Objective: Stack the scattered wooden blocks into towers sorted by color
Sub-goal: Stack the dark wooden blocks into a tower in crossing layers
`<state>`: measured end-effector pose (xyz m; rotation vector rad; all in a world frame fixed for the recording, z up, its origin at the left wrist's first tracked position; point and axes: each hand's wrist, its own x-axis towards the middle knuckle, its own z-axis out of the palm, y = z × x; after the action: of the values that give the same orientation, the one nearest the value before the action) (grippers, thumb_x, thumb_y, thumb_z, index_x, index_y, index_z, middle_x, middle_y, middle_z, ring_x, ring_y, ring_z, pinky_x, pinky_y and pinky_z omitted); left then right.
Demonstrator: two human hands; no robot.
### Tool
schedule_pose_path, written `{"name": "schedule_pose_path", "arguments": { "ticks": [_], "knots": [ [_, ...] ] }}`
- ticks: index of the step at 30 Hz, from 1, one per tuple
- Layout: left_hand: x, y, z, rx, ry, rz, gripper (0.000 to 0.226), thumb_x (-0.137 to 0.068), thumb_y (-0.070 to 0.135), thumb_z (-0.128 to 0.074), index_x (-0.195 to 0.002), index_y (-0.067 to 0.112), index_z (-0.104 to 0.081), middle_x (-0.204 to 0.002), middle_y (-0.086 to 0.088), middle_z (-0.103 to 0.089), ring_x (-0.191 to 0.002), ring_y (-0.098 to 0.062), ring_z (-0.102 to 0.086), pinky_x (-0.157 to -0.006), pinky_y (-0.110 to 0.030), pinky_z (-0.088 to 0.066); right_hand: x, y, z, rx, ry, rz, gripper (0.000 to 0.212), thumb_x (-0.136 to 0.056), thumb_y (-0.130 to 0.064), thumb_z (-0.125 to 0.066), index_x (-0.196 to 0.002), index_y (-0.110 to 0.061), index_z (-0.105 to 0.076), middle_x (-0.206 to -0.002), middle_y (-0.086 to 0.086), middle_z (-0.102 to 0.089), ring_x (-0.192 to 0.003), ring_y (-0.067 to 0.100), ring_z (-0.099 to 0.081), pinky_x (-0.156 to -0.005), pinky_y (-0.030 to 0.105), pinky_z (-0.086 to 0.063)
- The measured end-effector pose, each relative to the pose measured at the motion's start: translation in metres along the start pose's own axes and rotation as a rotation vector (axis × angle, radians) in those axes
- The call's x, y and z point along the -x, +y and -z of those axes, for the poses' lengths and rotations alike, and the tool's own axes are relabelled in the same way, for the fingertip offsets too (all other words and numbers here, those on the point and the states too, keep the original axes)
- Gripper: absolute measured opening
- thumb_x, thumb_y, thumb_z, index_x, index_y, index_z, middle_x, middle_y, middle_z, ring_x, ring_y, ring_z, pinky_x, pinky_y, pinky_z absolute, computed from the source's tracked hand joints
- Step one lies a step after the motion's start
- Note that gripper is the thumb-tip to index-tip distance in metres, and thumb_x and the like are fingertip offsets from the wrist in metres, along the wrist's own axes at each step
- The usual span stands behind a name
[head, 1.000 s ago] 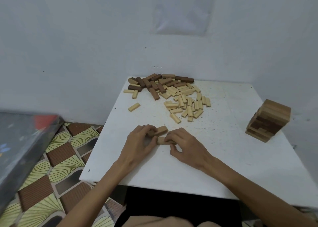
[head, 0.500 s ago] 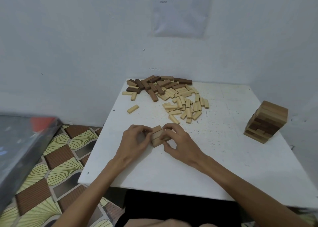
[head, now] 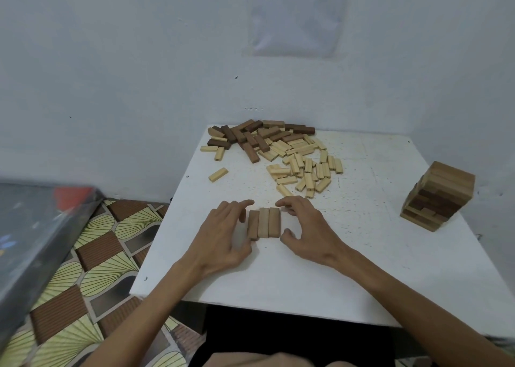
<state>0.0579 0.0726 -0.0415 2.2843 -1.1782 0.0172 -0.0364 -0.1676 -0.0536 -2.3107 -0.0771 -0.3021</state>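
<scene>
Three mid-brown blocks (head: 264, 223) lie side by side as one flat row on the white table (head: 278, 277), pointing away from me. My left hand (head: 225, 235) flanks the row's left side, fingers spread, fingertips touching the leftmost block. My right hand (head: 306, 227) flanks the right side, thumb and forefinger apart, close to the row. A scattered heap of pale blocks (head: 303, 169) and dark brown blocks (head: 250, 138) lies at the far side of the table. A stacked tower of mixed brown blocks (head: 437, 196) stands at the right edge.
One pale block (head: 218, 174) lies apart near the table's left edge. White walls close the table in behind and to the right, with a paper sheet (head: 298, 15) taped up. A patterned floor (head: 83, 269) and a dark box (head: 33, 235) are at left.
The blocks that my hands were pressing together now lie as a neat straight row of three. Both hands have opened and drawn slightly away to either side.
</scene>
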Motion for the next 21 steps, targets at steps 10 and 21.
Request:
{"name": "schedule_pose_path", "arguments": {
  "ticks": [10, 21],
  "knots": [
    [-0.016, -0.016, 0.003, 0.122, -0.062, 0.041, 0.078, -0.080, 0.049, -0.083, -0.148, 0.037, -0.047, -0.135, 0.045, -0.043, -0.134, 0.004, -0.036, -0.111, -0.019, -0.025, -0.012, 0.004, 0.004, -0.033, -0.172, -0.057, 0.076, -0.080, -0.054, -0.083, -0.144, -0.047, -0.044, -0.138, -0.020, -0.042, -0.134, -0.004, -0.041, -0.115, 0.029, -0.039],
    [-0.020, -0.015, -0.005, 0.161, 0.014, 0.068, 0.066, -0.069, 0.059, -0.083, -0.129, 0.040, -0.062, -0.127, 0.037, -0.055, -0.129, 0.002, -0.046, -0.111, -0.028, -0.031, -0.019, 0.004, 0.001, -0.098, -0.130, -0.003, 0.060, -0.076, -0.041, -0.090, -0.128, -0.038, -0.062, -0.128, -0.020, -0.053, -0.128, 0.005, -0.051, -0.110, 0.030, -0.047]
  ]
}}
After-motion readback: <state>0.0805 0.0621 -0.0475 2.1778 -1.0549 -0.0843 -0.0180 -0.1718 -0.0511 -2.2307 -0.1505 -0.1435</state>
